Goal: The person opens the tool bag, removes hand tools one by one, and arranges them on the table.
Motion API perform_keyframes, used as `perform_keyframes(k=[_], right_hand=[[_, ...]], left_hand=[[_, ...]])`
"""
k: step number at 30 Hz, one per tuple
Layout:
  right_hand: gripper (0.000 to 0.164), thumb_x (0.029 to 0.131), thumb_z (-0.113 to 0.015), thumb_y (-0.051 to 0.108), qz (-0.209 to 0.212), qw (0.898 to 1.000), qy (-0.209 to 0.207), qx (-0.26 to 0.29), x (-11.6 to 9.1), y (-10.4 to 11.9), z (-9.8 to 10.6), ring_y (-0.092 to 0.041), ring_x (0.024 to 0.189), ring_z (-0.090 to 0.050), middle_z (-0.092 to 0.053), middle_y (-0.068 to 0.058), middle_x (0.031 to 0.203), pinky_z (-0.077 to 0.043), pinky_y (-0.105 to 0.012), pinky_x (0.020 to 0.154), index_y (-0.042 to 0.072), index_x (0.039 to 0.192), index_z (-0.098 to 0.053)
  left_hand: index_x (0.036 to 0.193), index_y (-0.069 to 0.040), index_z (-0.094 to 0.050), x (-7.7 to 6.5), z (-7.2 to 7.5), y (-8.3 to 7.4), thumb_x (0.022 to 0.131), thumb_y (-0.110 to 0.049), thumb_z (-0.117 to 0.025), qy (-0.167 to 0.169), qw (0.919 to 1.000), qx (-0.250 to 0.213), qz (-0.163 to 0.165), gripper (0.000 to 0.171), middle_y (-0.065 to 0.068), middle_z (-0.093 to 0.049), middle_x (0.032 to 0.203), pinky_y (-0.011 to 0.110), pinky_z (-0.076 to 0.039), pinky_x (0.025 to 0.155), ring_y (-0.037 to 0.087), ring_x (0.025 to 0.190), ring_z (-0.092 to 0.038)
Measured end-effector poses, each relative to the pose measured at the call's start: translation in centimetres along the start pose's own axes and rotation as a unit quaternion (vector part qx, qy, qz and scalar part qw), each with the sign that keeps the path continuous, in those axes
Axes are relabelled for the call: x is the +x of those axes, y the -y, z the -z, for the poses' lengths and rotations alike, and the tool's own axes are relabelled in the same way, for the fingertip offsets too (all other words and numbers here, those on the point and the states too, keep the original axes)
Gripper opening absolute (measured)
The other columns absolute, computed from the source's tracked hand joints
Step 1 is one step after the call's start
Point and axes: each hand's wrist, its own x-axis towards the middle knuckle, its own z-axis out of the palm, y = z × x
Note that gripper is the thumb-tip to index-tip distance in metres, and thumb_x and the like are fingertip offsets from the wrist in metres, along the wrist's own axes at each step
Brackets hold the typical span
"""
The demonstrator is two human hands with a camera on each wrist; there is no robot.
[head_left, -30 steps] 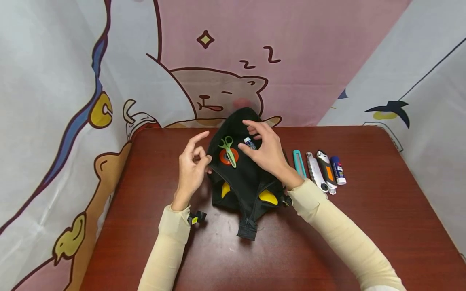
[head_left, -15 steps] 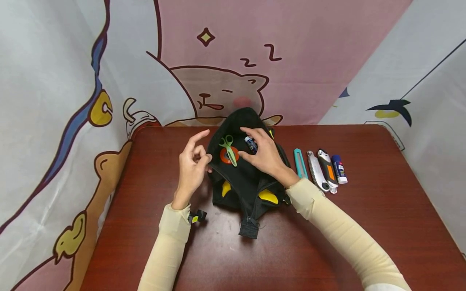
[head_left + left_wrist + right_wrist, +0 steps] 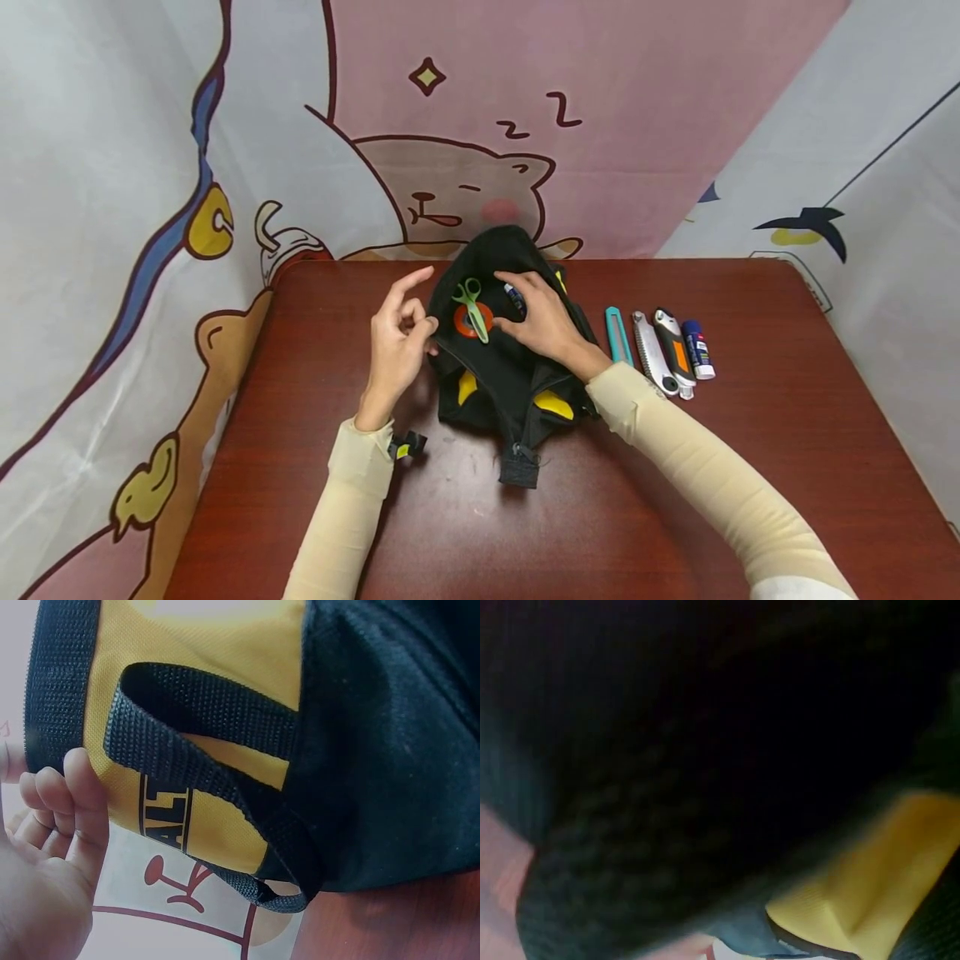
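Observation:
A black and yellow zippered bag [image 3: 498, 367] lies with its mouth spread wide. My left hand [image 3: 397, 346] pinches the left rim, index finger raised; in the left wrist view, curled fingers [image 3: 79, 799] meet the zipper edge beside a black webbing strap [image 3: 172, 757]. Inside the bag, green scissors [image 3: 472, 310] overlap an orange ring-shaped roll [image 3: 463, 323]. My right hand [image 3: 551, 321] reaches into the mouth, thumb and fingers spread apart around a dark blue glue stick [image 3: 513, 297], partly hidden behind the hand. Dark fabric [image 3: 705, 787] fills most of the right wrist view.
Right of the bag, a teal box cutter [image 3: 617, 335], a folding saw [image 3: 651, 350], a black and orange utility knife [image 3: 675, 348] and a blue glue stick [image 3: 699, 350] lie side by side on the reddish-brown table [image 3: 780, 467]. A patterned curtain [image 3: 637, 125] stands behind.
My right hand has moved slightly down and left within the bag's mouth, covering more of the glue stick than half a second ago. My left hand has kept its hold on the rim.

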Motion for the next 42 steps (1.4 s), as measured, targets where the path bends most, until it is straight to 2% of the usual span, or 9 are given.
perform_keyframes(k=[6,15,22,31,35,42], right_hand=[[0.077,0.097,-0.086,0.016,-0.031,0.999,0.023,-0.006,0.1,-0.9,-0.7,-0.047,0.127,-0.061,-0.052,-0.023,0.154,-0.055,-0.060,0.103,0.010,0.166,-0.051],[0.079,0.099,-0.084,0.013,-0.059,0.997,0.043,-0.011,0.5,-2.0,-1.2,-0.047,0.149,-0.048,-0.047,-0.027,0.164,-0.045,-0.064,0.121,0.006,0.167,-0.046],[0.078,0.101,-0.079,0.009,-0.087,0.994,0.061,0.015,0.6,-2.8,-1.6,-0.050,0.151,-0.046,-0.044,-0.030,0.166,-0.045,-0.065,0.121,0.004,0.169,-0.040],[0.074,0.103,-0.076,0.004,-0.082,0.995,0.063,0.001,0.7,-3.0,-1.8,-0.049,0.156,-0.040,-0.046,-0.027,0.166,-0.040,-0.065,0.125,0.006,0.168,-0.042],[0.073,0.102,-0.075,0.001,-0.080,0.995,0.066,0.003,0.7,-3.1,-2.0,-0.048,0.148,-0.048,-0.048,-0.029,0.162,-0.045,-0.063,0.121,0.005,0.167,-0.044],[0.072,0.099,-0.078,-0.001,-0.064,0.996,0.057,-0.004,0.5,-3.2,-2.2,-0.044,0.126,-0.061,-0.060,-0.028,0.140,-0.053,-0.060,0.108,0.004,0.164,-0.048]], left_hand=[[0.154,-0.005,-0.062,0.1,0.1,0.2,0.092,0.012,-0.059,-0.003,1.0000,0.000,0.001,0.065,0.001,-0.044,0.062,0.027,-0.057,0.046,0.016,0.045,-0.056],[0.154,-0.011,-0.064,0.1,0.3,0.2,0.092,0.012,-0.059,-0.009,0.9999,0.001,0.008,0.066,0.001,-0.043,0.062,0.027,-0.058,0.047,0.018,0.045,-0.056],[0.153,-0.012,-0.065,0.0,0.3,0.1,0.092,0.012,-0.058,-0.014,0.9998,0.002,0.014,0.066,0.000,-0.043,0.062,0.027,-0.058,0.046,0.016,0.045,-0.055],[0.152,-0.009,-0.065,0.1,0.4,0.2,0.092,0.013,-0.057,-0.015,0.9998,0.003,0.014,0.064,0.000,-0.042,0.062,0.026,-0.058,0.047,0.015,0.045,-0.055],[0.153,-0.007,-0.064,0.0,0.4,0.2,0.092,0.013,-0.057,-0.017,0.9997,0.003,0.016,0.064,0.000,-0.042,0.062,0.026,-0.058,0.046,0.016,0.045,-0.055],[0.153,-0.006,-0.063,0.1,0.5,0.1,0.093,0.012,-0.057,-0.012,0.9998,0.006,0.012,0.064,0.001,-0.043,0.062,0.027,-0.058,0.046,0.016,0.045,-0.056]])
